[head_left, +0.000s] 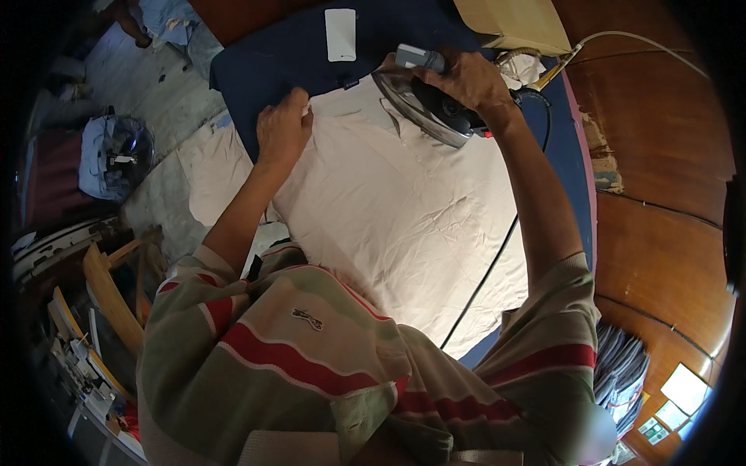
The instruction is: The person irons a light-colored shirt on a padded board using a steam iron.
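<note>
Fingers (429, 76) of right hand (472, 80) tight around iron (423, 109), fingers of left hand (284, 128) closed on edge of pale shirt (388, 194).

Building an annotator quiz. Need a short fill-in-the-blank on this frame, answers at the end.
1. The iron is held in the person's ____.
2. The pale shirt lies on a dark ____ cloth.
3. The cord crossing the shirt is ____.
4. The flat rectangle beyond the shirt is ____.

Missing words: right hand; blue; black; white.
</note>
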